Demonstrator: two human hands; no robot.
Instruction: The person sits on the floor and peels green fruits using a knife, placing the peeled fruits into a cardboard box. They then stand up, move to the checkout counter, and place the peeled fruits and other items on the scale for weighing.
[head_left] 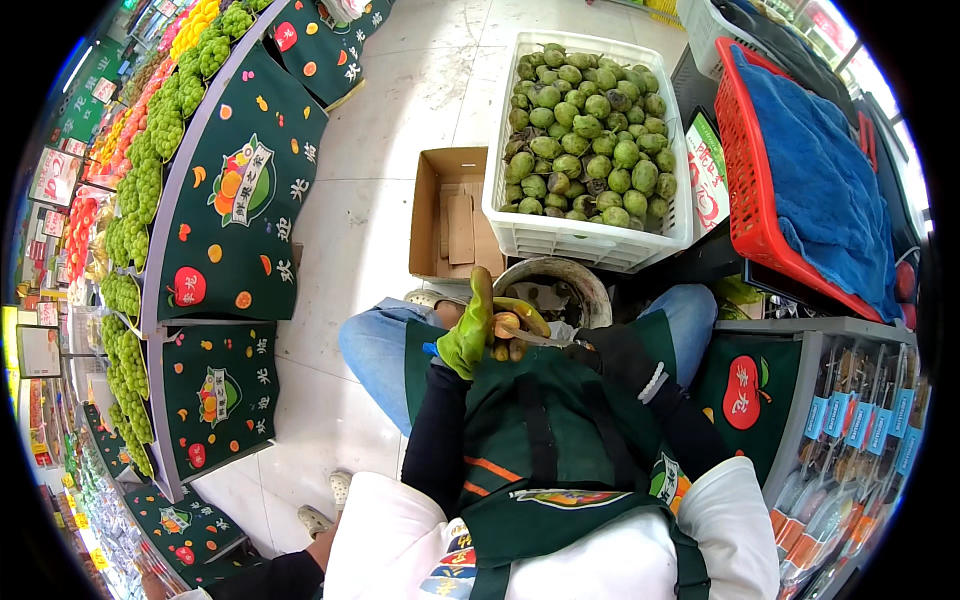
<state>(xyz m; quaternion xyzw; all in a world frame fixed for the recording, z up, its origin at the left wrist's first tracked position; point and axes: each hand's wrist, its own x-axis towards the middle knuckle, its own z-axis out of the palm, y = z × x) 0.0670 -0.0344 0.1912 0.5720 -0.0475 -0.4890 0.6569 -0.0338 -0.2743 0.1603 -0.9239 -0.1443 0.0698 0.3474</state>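
My left hand, in a stained yellow-green glove, is closed around a small round light-brown nut that looks like a walnut. A curved yellow-green piece shows beside it; I cannot tell whether it is husk or glove. In my right hand, gloved in black, is a knife whose blade points left, its tip at the nut. Both hands are over my lap and green apron. A round bucket with dark bits inside stands just beyond them, partly hidden by my hands.
Ahead is a white crate of green-husked walnuts, beside an open cardboard box. A red basket with a blue cloth stands right. Fruit displays line the left. Another person's clogs and sleeve show lower left.
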